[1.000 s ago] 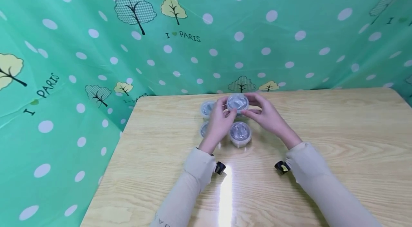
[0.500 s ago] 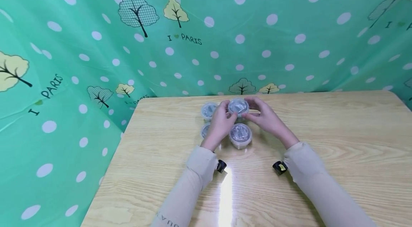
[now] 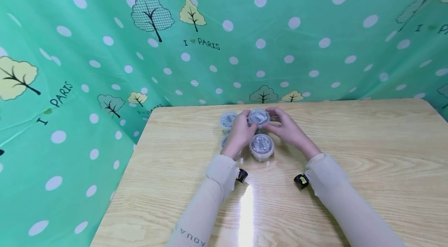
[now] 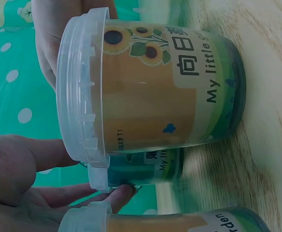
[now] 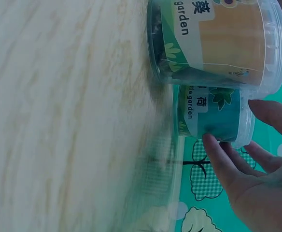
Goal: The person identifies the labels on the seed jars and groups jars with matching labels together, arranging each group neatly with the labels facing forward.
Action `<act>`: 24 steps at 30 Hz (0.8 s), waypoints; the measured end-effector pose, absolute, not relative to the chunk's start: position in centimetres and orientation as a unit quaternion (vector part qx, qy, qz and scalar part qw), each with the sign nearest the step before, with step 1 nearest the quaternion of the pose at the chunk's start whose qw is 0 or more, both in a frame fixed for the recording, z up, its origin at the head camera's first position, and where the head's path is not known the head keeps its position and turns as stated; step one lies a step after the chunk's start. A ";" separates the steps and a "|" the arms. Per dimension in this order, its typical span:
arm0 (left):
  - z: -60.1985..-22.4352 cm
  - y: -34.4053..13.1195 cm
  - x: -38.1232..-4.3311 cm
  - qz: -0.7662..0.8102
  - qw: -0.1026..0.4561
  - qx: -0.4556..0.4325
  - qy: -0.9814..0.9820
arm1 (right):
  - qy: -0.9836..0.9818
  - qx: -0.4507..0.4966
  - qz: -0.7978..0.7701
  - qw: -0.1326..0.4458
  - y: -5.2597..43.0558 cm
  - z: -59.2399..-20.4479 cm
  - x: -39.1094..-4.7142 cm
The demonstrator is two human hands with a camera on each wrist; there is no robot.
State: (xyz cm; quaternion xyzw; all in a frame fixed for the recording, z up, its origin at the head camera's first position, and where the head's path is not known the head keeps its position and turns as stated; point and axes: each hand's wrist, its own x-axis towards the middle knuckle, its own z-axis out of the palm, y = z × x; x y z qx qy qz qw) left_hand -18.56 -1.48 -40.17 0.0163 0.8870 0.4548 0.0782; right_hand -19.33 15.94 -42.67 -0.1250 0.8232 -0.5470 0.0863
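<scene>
At the back right of a two-by-two cluster, a lidded plastic tub with a teal "My little garden" label (image 5: 213, 111) stands between my hands. My left hand (image 3: 241, 132) grips its left side, thumb at the lid's front. On the other side my right hand (image 3: 288, 130) holds it, thumb at the rim and fingers along the wall. In front is an orange-labelled tub with sunflowers (image 4: 146, 92), its clear lid (image 3: 261, 144) facing up. A back left tub (image 3: 228, 119) stands beside my left fingers. My left wrist mostly hides the front left tub (image 3: 224, 141).
The light wood table (image 3: 168, 169) stretches out on both sides of the tubs. A green dotted curtain (image 3: 217, 68) hangs along its back and left edges, close behind the tubs. Dark wrist cameras (image 3: 301, 181) sit under both cuffs.
Both hands have lowered the teal tub slightly, into place behind the front right tub. In the last half second hands and tub have barely moved. The head view has shifted a little.
</scene>
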 end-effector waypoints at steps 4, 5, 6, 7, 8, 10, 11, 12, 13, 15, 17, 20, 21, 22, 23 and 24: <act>-39.9 -1.3 -18.6 0.435 0.079 0.017 0.897 | 0.824 -0.125 -0.546 0.084 15.9 -42.7 -19.4; -39.9 -1.2 -18.6 0.433 0.082 0.016 0.898 | 0.824 -0.124 -0.546 0.083 15.9 -42.8 -19.3; -39.8 -1.1 -18.5 0.431 0.085 0.016 0.898 | 0.825 -0.125 -0.546 0.082 16.0 -42.8 -19.3; -39.8 -1.0 -18.5 0.427 0.086 0.015 0.900 | 0.825 -0.125 -0.545 0.081 16.0 -42.8 -19.3; -39.8 -1.0 -18.5 0.423 0.088 0.015 0.902 | 0.826 -0.126 -0.544 0.081 16.0 -42.8 -19.3; -39.7 -0.8 -18.4 0.420 0.091 0.014 0.903 | 0.826 -0.127 -0.543 0.084 16.1 -42.7 -19.2; -39.7 -0.7 -18.4 0.417 0.092 0.015 0.904 | 0.827 -0.124 -0.542 0.086 16.2 -42.7 -19.2; -39.6 -0.7 -18.4 0.413 0.091 0.018 0.906 | 0.827 -0.122 -0.541 0.088 16.2 -42.6 -19.2; -39.6 -0.6 -18.4 0.411 0.090 0.019 0.907 | 0.828 -0.120 -0.540 0.090 16.2 -42.5 -19.2; -39.5 -0.6 -18.5 0.406 0.088 0.023 0.909 | 0.830 -0.116 -0.538 0.090 16.2 -42.4 -19.2; -39.4 -0.5 -18.6 0.400 0.083 0.029 0.912 | 0.832 -0.110 -0.537 0.088 16.2 -42.3 -19.2; -39.1 -0.4 -18.7 0.399 0.069 0.037 0.914 | 0.837 -0.113 -0.530 0.078 16.3 -42.0 -19.4; -39.0 -0.4 -18.7 0.398 0.063 0.040 0.914 | 0.838 -0.117 -0.528 0.072 16.3 -41.9 -19.4; -38.9 -0.4 -18.7 0.400 0.058 0.044 0.914 | 0.841 -0.120 -0.523 0.065 16.3 -41.6 -19.4; -38.7 -0.4 -18.7 0.403 0.051 0.048 0.913 | 0.844 -0.126 -0.518 0.057 16.4 -41.4 -19.4; -38.6 -0.4 -18.6 0.404 0.046 0.051 0.912 | 0.847 -0.132 -0.513 0.046 16.4 -41.1 -19.4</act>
